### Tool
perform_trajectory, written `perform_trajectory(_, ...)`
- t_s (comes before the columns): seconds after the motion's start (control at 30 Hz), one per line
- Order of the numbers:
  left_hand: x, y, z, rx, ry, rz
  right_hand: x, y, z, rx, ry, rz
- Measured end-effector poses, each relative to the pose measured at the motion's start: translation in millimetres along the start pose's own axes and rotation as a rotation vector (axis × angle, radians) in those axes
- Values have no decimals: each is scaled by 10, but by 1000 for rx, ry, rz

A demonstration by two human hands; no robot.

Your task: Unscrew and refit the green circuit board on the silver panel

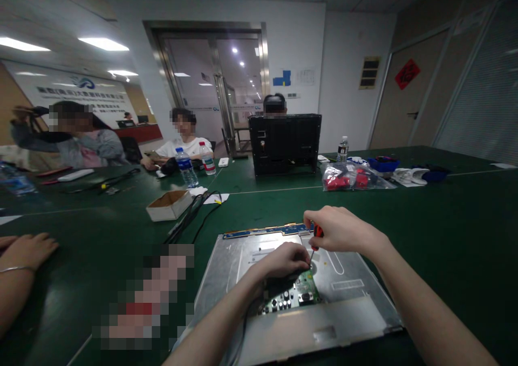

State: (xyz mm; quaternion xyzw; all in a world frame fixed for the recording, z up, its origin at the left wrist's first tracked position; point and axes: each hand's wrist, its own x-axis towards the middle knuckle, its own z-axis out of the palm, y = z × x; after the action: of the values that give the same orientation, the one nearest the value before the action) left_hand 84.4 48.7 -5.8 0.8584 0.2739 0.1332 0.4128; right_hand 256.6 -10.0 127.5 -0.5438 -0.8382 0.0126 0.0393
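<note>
Nearest you lies the metal back panel (356,306) of a flat display, a dull grey sheet with stamped ribs, flat on the green bench (445,231). A small green circuit board (297,296), studded with dark round components, sits on the panel's lower middle.

Your left hand (283,261) rests curled on the board's upper edge, fingers folded down onto it; whether they pinch anything beneath cannot be told. Your right hand (340,228) is closed around a screwdriver (314,243) with a red-and-black handle, its thin shaft slanting down to the board just beside the left fingers.

The step in hand appears to be working a screw at the board's top edge. The next move would call for keeping the tip seated and upright while the left hand steadies the board.

Along the panel's far edge runs a narrow blue strip (267,231). Beyond, black cables (194,212) trail past an open cardboard box (169,204). Farther off stand water bottles (186,166), a clear bag of red parts (348,178) and a black monitor casing (283,142). Another person's hand (26,250) rests at the bench's left edge.
</note>
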Motion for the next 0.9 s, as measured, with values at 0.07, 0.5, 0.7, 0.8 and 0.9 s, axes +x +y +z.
perform_trajectory(0.07, 0, -1, -2, 2, -1, 1, 14, -5, 5, -1, 10, 9)
perform_trajectory(0.5, -16, 47, -12, 48, 2, -8, 26, -6, 6, 22, 11, -12)
perform_trajectory(0.7, -21, 70, -6, 55, 11, -14, 63, -32, 31, 3, 71, 0)
perform_trajectory(0.8, -20, 80, -10, 61, 12, -14, 91, -51, 35, -10, 68, 22)
perform_trajectory(0.9, -22, 88, -16, 70, 15, -12, 94, -52, 28, -22, 48, 44)
